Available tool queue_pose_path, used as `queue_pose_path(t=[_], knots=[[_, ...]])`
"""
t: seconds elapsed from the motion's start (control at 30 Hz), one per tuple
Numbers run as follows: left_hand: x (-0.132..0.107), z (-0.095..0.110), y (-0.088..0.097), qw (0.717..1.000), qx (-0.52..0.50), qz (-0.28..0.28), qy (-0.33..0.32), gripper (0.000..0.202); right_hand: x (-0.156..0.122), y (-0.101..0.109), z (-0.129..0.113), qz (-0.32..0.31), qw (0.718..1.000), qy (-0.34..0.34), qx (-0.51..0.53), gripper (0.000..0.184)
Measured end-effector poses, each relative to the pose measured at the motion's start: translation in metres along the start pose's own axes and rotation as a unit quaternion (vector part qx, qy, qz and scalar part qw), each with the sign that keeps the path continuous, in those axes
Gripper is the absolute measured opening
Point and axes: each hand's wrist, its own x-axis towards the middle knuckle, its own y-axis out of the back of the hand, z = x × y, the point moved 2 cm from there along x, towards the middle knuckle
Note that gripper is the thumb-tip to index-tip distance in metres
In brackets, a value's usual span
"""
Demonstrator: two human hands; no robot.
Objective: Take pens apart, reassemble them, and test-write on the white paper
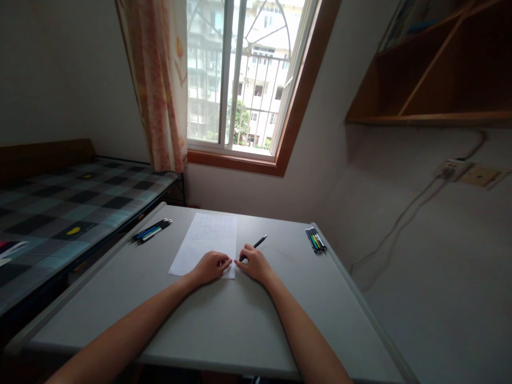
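Observation:
A white sheet of paper (206, 240) with faint lines of writing on its upper part lies on the grey table (248, 325). My left hand (212, 266) rests on the lower right part of this sheet, its fingers curled in towards the thumb; whatever they may pinch is too small to make out. Just right of the paper's edge, my right hand (255, 262) is closed around a black pen (261, 241), whose tip points up and away to the right. The fingertips of both hands come close together at the sheet's right edge.
Several pens (152, 232) lie at the table's left side, and another row of pens (316, 240) near its right edge. A bed (92, 197) stands left of the table. Beyond are a curtain (160, 90) and window (252, 80); a wooden shelf (432, 118) hangs at right.

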Motion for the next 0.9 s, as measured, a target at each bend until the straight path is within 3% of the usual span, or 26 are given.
queue_pose_path(t=[0.4, 0.9], knots=[[-0.0002, 0.0002, -0.0005, 1.0, 0.005, -0.003, -0.001, 0.036, -0.0001, -0.0025, 0.0039, -0.006, 1.0, 0.004, -0.003, 0.02], [-0.0001, -0.0011, -0.0006, 1.0, -0.003, -0.001, 0.001, 0.037, 0.0006, -0.0046, 0.0043, 0.003, 1.0, -0.009, -0.001, 0.009]])
